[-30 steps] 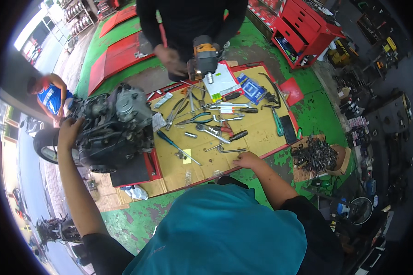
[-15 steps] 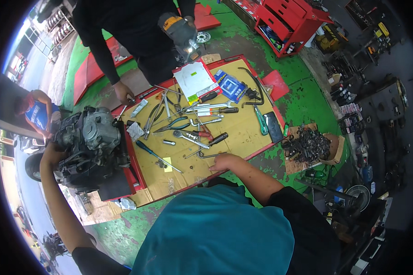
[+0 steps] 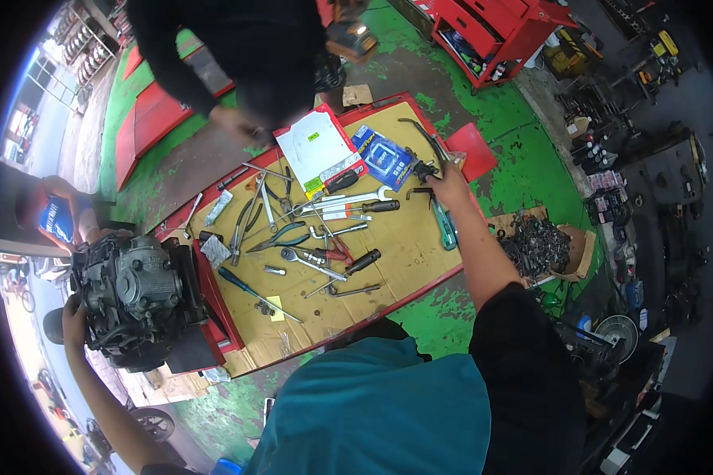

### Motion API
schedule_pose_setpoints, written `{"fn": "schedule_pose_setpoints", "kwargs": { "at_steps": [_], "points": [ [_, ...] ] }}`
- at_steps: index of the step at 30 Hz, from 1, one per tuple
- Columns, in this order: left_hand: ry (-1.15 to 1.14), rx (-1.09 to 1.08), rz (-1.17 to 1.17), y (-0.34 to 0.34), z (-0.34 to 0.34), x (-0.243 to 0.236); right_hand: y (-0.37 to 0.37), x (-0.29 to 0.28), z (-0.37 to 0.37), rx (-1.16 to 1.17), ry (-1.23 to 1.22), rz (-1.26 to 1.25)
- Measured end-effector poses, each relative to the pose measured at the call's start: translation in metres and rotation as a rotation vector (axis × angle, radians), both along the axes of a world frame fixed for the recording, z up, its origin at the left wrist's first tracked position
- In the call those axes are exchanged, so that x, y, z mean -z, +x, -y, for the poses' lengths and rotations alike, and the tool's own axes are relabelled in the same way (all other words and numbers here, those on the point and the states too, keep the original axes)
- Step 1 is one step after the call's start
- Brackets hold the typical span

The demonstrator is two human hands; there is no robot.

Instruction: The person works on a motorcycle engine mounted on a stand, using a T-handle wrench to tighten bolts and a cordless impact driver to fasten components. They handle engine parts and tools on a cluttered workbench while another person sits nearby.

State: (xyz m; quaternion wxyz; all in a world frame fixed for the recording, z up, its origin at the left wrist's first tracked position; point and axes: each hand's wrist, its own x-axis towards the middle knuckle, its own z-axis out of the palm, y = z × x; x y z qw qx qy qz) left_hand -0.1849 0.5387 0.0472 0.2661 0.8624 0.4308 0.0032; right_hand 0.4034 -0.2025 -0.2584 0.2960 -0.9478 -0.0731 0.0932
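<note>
My left hand (image 3: 74, 321) has its fingers curled on the left side of a dark engine (image 3: 139, 293). My right hand (image 3: 450, 188) is closed on a small black part (image 3: 423, 169) beside a curved black hose (image 3: 420, 131) at the table's far right. A blue packet (image 3: 380, 154) and a red-bordered white pad (image 3: 309, 142) lie nearby on the cardboard-covered table (image 3: 325, 313), among scattered pliers, wrenches, screwdrivers and a ratchet (image 3: 297, 257). A green-handled tool (image 3: 445, 226) lies just below my right hand.
A co-worker (image 3: 234, 51) in black stands across the table, one blurred hand near it, a yellow-black power tool (image 3: 348, 39) alongside. Another person (image 3: 55, 214) is beyond the engine. A red tool cart (image 3: 483, 36), a box of loose parts (image 3: 539, 249) and floor clutter surround the right side.
My right hand has moved from the table's near edge up to the black part at the far right. The co-worker and power tool have shifted back. The view has turned slightly.
</note>
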Motion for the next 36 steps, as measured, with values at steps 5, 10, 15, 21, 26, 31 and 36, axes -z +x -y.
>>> {"fn": "schedule_pose_setpoints", "kwargs": {
  "at_steps": [5,10,15,21,26,31,36],
  "points": [
    [-0.034,-0.034,0.002,0.003,0.005,0.003,0.049,0.017,-0.022,-0.243,-0.345,-0.179],
    [-0.015,-0.102,0.067,-0.014,-0.013,0.014,0.071,0.032,-0.024,-0.27,-0.32,-0.192],
    [0.232,-0.233,0.157,-0.052,-0.021,0.03,0.082,0.01,-0.004,0.019,0.624,-0.675],
    [-0.091,-0.119,0.091,-0.015,-0.009,0.024,0.047,-0.079,0.02,-0.074,1.101,-0.865],
    [-0.043,-0.193,0.211,-0.036,-0.029,0.033,0.017,-0.11,0.037,-0.023,1.494,-0.827],
    [-0.07,-0.173,0.131,-0.041,-0.042,0.029,-0.026,-0.147,0.043,-0.113,1.688,-0.779],
    [-0.062,0.011,0.215,-0.012,-0.031,0.032,-0.084,-0.187,0.006,-0.342,1.668,-0.777]
  ]
}}
